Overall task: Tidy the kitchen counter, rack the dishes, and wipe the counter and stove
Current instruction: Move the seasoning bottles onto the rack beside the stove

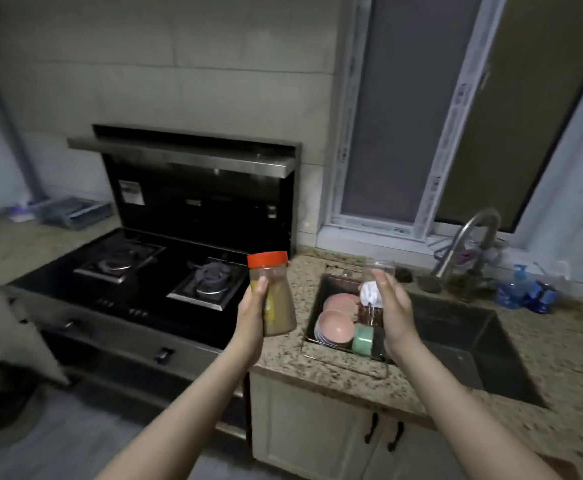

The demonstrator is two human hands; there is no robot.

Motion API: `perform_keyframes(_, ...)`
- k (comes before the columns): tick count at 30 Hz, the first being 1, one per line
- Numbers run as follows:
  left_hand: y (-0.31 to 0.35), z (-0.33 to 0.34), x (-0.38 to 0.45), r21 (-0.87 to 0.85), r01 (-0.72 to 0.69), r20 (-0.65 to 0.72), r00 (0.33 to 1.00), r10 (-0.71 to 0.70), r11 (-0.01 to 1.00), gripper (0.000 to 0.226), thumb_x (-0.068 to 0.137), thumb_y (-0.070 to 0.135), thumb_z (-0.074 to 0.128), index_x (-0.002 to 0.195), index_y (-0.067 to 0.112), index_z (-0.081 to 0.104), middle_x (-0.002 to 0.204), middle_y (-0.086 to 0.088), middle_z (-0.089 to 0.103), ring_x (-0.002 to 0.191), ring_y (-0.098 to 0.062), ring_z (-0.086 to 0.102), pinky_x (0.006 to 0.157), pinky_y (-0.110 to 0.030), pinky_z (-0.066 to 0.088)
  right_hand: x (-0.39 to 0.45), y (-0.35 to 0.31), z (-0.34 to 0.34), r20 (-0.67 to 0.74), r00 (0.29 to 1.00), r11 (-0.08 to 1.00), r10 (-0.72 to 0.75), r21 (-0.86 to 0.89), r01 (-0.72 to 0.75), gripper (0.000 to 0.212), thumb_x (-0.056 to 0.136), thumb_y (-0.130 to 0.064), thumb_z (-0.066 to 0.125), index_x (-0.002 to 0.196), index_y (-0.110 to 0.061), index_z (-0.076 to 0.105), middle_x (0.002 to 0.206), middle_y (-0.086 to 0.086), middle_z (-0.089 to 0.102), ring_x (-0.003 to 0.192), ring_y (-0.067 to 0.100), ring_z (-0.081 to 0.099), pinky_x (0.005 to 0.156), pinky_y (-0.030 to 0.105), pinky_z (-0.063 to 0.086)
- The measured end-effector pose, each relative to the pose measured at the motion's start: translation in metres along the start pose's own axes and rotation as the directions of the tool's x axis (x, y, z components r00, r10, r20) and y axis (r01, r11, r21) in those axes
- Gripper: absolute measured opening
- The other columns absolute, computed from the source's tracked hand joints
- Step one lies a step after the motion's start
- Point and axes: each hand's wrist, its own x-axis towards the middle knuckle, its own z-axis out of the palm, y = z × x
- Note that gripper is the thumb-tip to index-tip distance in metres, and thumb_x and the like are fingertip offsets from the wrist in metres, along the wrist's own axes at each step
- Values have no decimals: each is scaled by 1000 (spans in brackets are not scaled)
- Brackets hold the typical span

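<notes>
My left hand (252, 308) grips a red-capped jar (273, 292) of brown powder, held upright above the edge between the stove (134, 271) and the granite counter (284, 355). My right hand (392, 306) grips a clear jar (374, 296) with dark contents and a white label, raised over the dish rack (345, 358). Inside the rack lie pink bowls (335, 323) and a green cup (363, 337). The right side of the clear jar is hidden behind my fingers.
A dark sink (466, 344) with a curved faucet (470, 244) lies to the right. Blue bottles (525, 289) stand behind it near the window. A wire rack (71, 211) sits on the far left counter. White cabinet doors (317, 431) are below.
</notes>
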Motion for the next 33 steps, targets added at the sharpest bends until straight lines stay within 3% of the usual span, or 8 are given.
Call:
perform_keyframes(4,36,-88,3,71,-81,-158,983,91,994,58,69,65,55,103,19,58,95,-16,62,89,-35,61,81,-50,50,1,20,102,196,979,997,60,42,-69,36,78,-47,60,96,-17,64,83,7,66,76,25,60,76,41,48)
perform_keyframes(7,53,-148,4,92,-109,-289,948,131,990,61,64,67,56,102,19,58,94,-15,62,88,-34,60,81,-50,50,6,39,172,317,947,995,52,63,-76,21,93,-36,52,92,-16,57,66,0,67,53,16,61,49,27,52)
perform_keyframes(12,81,-246,20,138,-127,-489,854,179,982,44,74,54,66,95,17,57,93,-17,58,89,-31,55,82,-47,45,16,71,288,522,846,987,113,36,-154,28,91,-39,52,99,-12,55,73,5,67,53,17,63,47,30,53)
perform_keyframes(14,93,-280,32,165,-141,-557,803,210,976,37,76,50,58,93,17,57,91,-16,57,88,-30,54,81,-43,43,26,83,333,594,793,983,136,18,-182,29,93,-39,50,101,-11,57,75,6,68,55,17,63,48,30,53)
perform_keyframes(18,112,-347,60,186,-199,-636,722,272,962,26,87,41,49,96,18,57,93,-19,59,85,-31,56,81,-46,45,47,106,426,689,706,972,161,15,-236,28,95,-35,49,102,-9,57,78,8,67,56,18,61,51,30,53)
perform_keyframes(23,132,-426,95,279,-183,-737,589,333,943,23,92,38,46,97,20,58,78,1,68,66,-9,66,58,-24,54,72,128,525,777,593,953,210,-26,-302,37,98,-37,42,109,-5,54,79,10,66,54,18,59,50,29,51)
perform_keyframes(29,164,-505,121,346,-154,-805,458,378,925,22,90,40,48,94,23,60,73,7,69,66,-3,66,57,-18,53,93,138,634,856,479,950,194,-42,-309,35,98,-39,42,107,-7,54,77,9,68,55,17,59,51,27,50)
perform_keyframes(33,189,-555,133,381,-154,-806,428,409,912,30,87,49,52,97,22,61,80,3,68,72,-11,67,61,-24,55,92,154,702,898,403,953,175,-53,-297,33,98,-39,41,100,-10,56,72,5,70,51,13,60,49,22,50)
